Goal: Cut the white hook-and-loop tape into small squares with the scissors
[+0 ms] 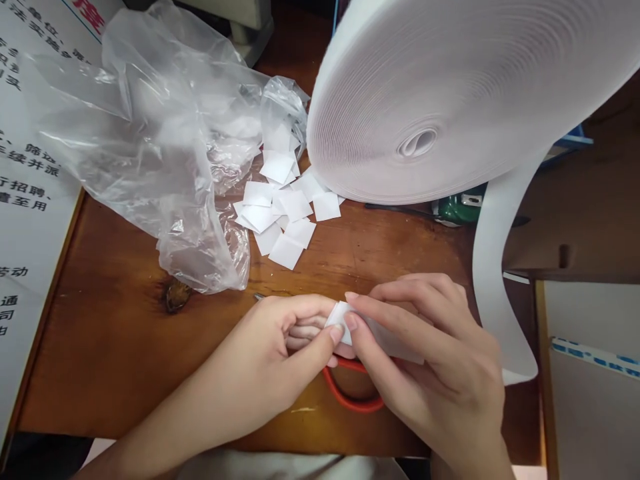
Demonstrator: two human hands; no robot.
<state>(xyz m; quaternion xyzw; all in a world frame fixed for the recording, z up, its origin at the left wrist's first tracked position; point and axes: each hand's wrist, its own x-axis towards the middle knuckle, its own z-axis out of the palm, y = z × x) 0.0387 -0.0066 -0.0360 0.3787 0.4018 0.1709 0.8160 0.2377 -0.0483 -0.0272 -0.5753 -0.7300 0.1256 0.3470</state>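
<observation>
My left hand (295,340) pinches a small white piece (341,321) between thumb and fingers. My right hand (430,333) closes its thumb and index finger on the same spot, its other fingers curled above a white strip (395,340). That strip passes behind my right hand and appears to join the band (493,253) hanging from a large white roll (450,100). Below my hands shows a red loop handle (353,401); the rest of that tool is hidden. Cut white squares (287,207) lie in a loose pile beyond my left hand.
A crumpled clear plastic bag (150,127) spreads beside the squares on the wooden table (110,353). Under the roll sits a green tape measure (457,208). A printed board (30,200) borders the left; a small metal tip (259,297) shows near my left hand.
</observation>
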